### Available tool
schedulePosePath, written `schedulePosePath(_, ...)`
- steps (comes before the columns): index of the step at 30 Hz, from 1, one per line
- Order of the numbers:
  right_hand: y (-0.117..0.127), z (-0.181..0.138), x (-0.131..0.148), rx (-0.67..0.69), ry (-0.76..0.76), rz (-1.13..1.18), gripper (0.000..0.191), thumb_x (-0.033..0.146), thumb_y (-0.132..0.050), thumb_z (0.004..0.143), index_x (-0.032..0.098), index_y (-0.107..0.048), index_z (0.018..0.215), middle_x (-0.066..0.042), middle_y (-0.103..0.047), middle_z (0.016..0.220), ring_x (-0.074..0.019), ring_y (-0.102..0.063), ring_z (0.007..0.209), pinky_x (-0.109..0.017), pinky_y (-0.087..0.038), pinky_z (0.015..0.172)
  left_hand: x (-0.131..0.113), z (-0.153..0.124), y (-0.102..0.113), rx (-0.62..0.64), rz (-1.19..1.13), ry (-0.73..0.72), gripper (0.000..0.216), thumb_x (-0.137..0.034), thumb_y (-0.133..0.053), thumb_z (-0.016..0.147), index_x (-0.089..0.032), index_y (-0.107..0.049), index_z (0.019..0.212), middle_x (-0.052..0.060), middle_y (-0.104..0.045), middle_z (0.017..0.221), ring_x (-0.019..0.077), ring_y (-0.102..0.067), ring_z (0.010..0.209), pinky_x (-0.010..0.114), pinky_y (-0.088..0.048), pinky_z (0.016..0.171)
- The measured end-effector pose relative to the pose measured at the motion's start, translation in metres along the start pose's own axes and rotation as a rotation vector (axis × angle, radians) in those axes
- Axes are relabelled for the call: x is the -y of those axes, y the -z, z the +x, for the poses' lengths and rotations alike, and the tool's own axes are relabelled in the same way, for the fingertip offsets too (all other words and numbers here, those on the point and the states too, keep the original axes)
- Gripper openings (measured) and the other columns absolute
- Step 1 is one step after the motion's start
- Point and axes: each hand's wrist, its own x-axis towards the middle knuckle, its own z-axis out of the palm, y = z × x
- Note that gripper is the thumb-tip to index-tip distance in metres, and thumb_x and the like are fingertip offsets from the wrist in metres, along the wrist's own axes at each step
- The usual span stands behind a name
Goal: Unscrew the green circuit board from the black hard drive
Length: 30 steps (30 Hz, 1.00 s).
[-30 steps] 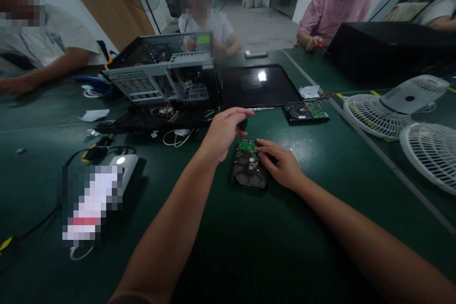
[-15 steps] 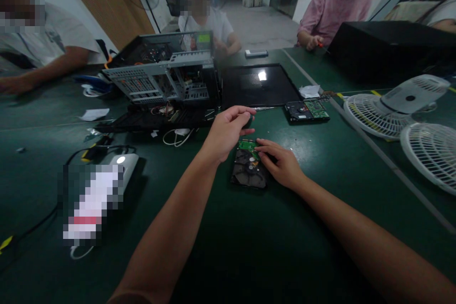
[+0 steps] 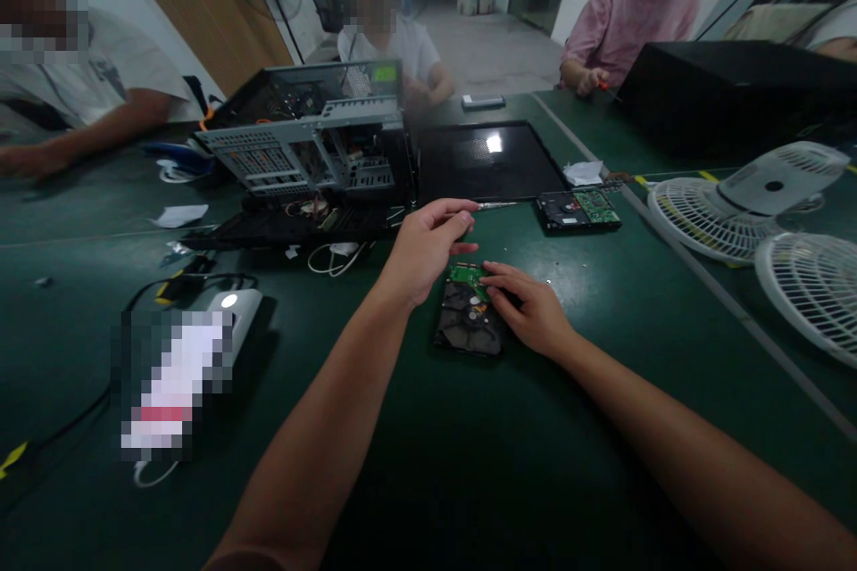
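Observation:
A hard drive (image 3: 469, 326) lies on the green table, its green circuit board (image 3: 463, 273) facing up at the far end. Resting on the drive's right side, my right hand (image 3: 532, 308) has its fingertips and thumb against the board's edge and steadies it. My left hand (image 3: 432, 250) hovers just above the drive's far end. Its thumb and forefinger come together in a pinch, while a lower finger sticks out apart; anything between the tips is too small to make out. A second hard drive (image 3: 579, 211) lies farther back on the right.
An opened computer case (image 3: 301, 152) stands back left, beside a flat black panel (image 3: 461, 165). White fan parts (image 3: 710, 205) and a black case (image 3: 729, 98) are on the right. A white power bank-like device (image 3: 241, 312) and cables lie left. Other people sit around the table.
The view has shifted very slightly. Both my hands and the hard drive hold practically the same positions.

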Motion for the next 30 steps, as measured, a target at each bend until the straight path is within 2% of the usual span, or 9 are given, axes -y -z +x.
schedulePosePath(3,-0.0005,-0.0001,-0.0005,0.007,-0.002,0.001,0.027,0.026,-0.056,0.099,0.028,-0.071,0.120,-0.005,-0.063,0.142,-0.0239,-0.057,0.136,-0.053,-0.045,0.117,-0.0009,0.0004,-0.0022,-0.022,-0.026,0.015,0.011,-0.019,-0.062,0.090,-0.018,-0.072,0.092,0.006,-0.069,0.095,0.0177,-0.065,0.095,0.030,-0.060,0.080)
schedulePosePath(10,-0.0002,0.0003,0.0004,0.003,0.002,0.006,0.026,0.026,-0.056,0.099,0.027,-0.072,0.119,-0.006,-0.064,0.141,-0.0248,-0.058,0.134,-0.053,-0.046,0.116,0.0019,-0.0004,-0.0023,-0.006,0.093,0.000,0.011,-0.028,-0.068,0.088,-0.017,-0.069,0.086,0.008,-0.071,0.093,0.0185,-0.068,0.091,0.025,-0.057,0.068)
schedulePosePath(16,-0.0001,0.0006,0.0004,-0.007,0.004,0.013,0.027,0.025,-0.057,0.098,0.028,-0.072,0.120,-0.005,-0.065,0.141,-0.0247,-0.058,0.134,-0.053,-0.045,0.117,0.0019,0.0009,-0.0008,-0.070,-0.035,0.027,0.010,-0.024,-0.071,0.087,-0.015,-0.066,0.086,0.008,-0.071,0.090,0.0192,-0.069,0.090,0.034,-0.063,0.078)
schedulePosePath(19,-0.0005,0.0008,0.0005,-0.009,0.001,0.011,0.026,0.026,-0.057,0.098,0.028,-0.073,0.119,-0.004,-0.065,0.141,-0.0247,-0.058,0.134,-0.052,-0.045,0.117,0.0012,0.0003,-0.0003,-0.056,-0.036,0.002,0.010,-0.023,-0.073,0.085,-0.014,-0.068,0.082,0.007,-0.069,0.090,0.0176,-0.067,0.088,0.037,-0.065,0.079)
schedulePosePath(23,-0.0006,0.0006,0.0006,-0.013,0.003,0.004,0.026,0.026,-0.057,0.098,0.027,-0.073,0.119,-0.005,-0.064,0.141,-0.0246,-0.058,0.134,-0.052,-0.046,0.116,-0.0013,-0.0018,-0.0020,-0.053,0.009,-0.017,0.010,-0.023,-0.073,0.084,-0.013,-0.074,0.086,0.008,-0.071,0.095,0.0166,-0.066,0.086,0.034,-0.065,0.075)
schedulePosePath(30,0.0001,0.0005,0.0008,-0.011,0.004,-0.005,0.026,0.025,-0.057,0.098,0.027,-0.073,0.118,-0.005,-0.065,0.140,-0.0243,-0.059,0.133,-0.052,-0.046,0.116,0.0001,-0.0019,-0.0041,-0.045,-0.007,-0.039,0.013,-0.022,-0.074,0.082,-0.012,-0.077,0.090,0.009,-0.073,0.100,0.0166,-0.067,0.089,0.035,-0.065,0.082)
